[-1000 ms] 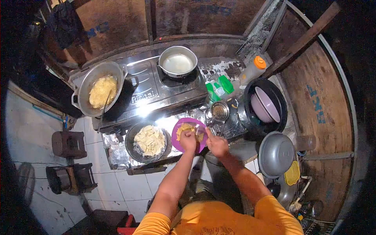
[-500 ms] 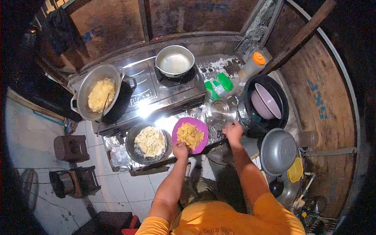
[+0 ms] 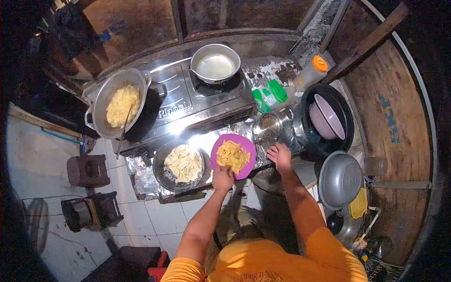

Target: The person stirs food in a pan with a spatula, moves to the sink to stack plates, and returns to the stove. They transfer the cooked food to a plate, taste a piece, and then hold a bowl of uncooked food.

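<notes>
A pink plate (image 3: 251, 162) holds a heap of yellow-brown chips (image 3: 233, 154) at the counter's front edge. My left hand (image 3: 222, 179) is at the plate's near side, fingers closed together with their tips against the lowest chips; what they grip is hidden. To its right, my right hand (image 3: 281, 158) hovers over the counter edge, fingers loosely bent and apart, holding nothing I can see. Left of the plate, a dark basin (image 3: 159, 176) contains pale raw slices (image 3: 183, 163). A clear round container (image 3: 270, 123) stands beyond my right hand.
On the steel stove (image 3: 171, 101) are a large pan (image 3: 104, 91) with yellow food frying and a ladle handle (image 3: 123, 134), and a pot (image 3: 215, 77) of liquid. Nearby are green packets (image 3: 277, 90), an orange-lidded bottle (image 3: 311, 75), a black tub (image 3: 348, 113) and a grey basin (image 3: 340, 181).
My left hand has shifted from the plate's lower-left rim inward to the chips. The fingers of my right hand have loosened. The whole view has shifted slightly.
</notes>
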